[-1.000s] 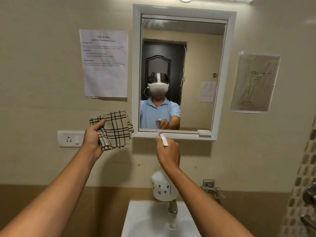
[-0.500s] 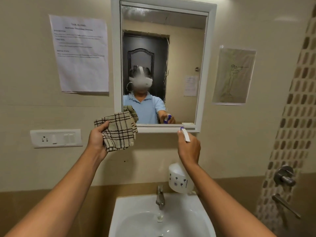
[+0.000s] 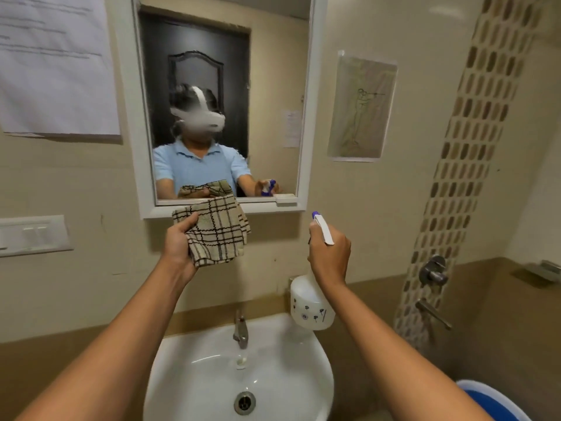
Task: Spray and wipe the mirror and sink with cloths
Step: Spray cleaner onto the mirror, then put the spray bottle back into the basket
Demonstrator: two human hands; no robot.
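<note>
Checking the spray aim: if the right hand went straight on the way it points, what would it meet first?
Probably the beige wall just right of the white-framed mirror, not the glass; depth is unclear. The right hand grips the white spray bottle.

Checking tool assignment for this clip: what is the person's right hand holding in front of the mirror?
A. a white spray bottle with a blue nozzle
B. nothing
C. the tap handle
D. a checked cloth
A: the right hand grips the neck of the white spray bottle, blue nozzle pointing toward the mirror, while the checked cloth is in the left hand.
</note>
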